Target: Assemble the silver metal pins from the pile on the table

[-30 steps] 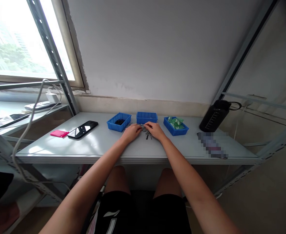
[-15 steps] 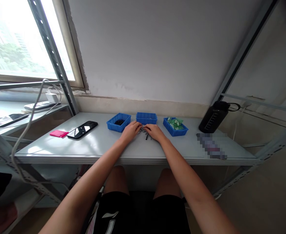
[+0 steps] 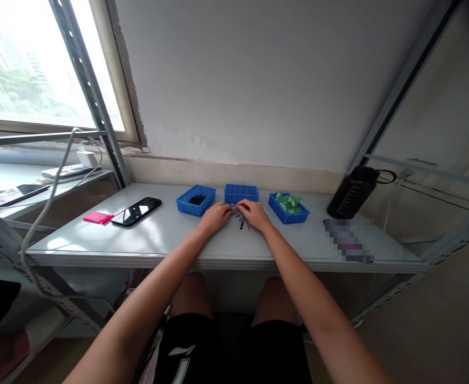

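My left hand point(image 3: 216, 216) and right hand point(image 3: 255, 214) both rest palm down on the grey table point(image 3: 166, 237), close together near its far edge. Between them lies a small heap of metal parts point(image 3: 243, 220), silvery with one darker piece at the near side. The heap sits on the table surface just in front of the middle blue bin point(image 3: 241, 192), outside any bin. The fingers of my left hand are drawn together and curled toward the heap, their tips at its left edge. The fingers of my right hand arch over the top of the heap and touch it. At this size I cannot tell whether either hand pinches a piece or only rests on the pile. The left blue bin point(image 3: 196, 200) holds something dark. The right blue bin point(image 3: 289, 208) holds green pieces. A black phone point(image 3: 136, 212) lies face up well to the left, with a pink card point(image 3: 97, 217) just beside it. A black bottle point(image 3: 352, 192) stands at the far right by the shelf post.
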{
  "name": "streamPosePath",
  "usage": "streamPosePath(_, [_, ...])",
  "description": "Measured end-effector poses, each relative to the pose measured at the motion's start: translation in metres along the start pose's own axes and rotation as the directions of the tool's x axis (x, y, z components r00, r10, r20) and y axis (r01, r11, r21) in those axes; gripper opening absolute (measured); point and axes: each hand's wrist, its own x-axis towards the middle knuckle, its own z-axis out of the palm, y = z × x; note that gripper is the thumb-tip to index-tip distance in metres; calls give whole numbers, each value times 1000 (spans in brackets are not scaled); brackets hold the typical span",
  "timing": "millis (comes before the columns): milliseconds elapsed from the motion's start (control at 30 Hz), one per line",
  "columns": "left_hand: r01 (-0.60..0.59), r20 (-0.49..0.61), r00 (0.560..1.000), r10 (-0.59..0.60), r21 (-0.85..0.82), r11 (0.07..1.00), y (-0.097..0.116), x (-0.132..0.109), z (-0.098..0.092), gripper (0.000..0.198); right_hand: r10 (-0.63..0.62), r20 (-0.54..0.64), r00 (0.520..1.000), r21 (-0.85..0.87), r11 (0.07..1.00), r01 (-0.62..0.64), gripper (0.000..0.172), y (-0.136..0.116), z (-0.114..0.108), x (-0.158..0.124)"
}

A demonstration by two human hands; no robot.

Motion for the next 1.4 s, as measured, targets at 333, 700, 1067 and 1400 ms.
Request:
streamPosePath(333, [-29, 26, 999, 29, -20, 999, 0, 1, 2, 24, -24, -14, 1000, 17, 1000, 25, 21, -2, 2, 0])
streamPosePath(700, [35, -117, 993, -35, -10, 999, 6, -1, -4, 25, 4, -40, 999, -37, 999, -5, 22, 3, -3, 0])
streamPosePath(1067, [-43, -149, 988, 33, -68, 997, 10, -1, -7, 23, -51, 112, 992, -147, 987, 68, 21, 8, 2, -2])
streamPosePath(1400, [-65, -118, 991, 55, -86, 994, 13, -2, -8, 28, -66, 148, 987, -222, 970, 98, 20, 2, 6, -1])
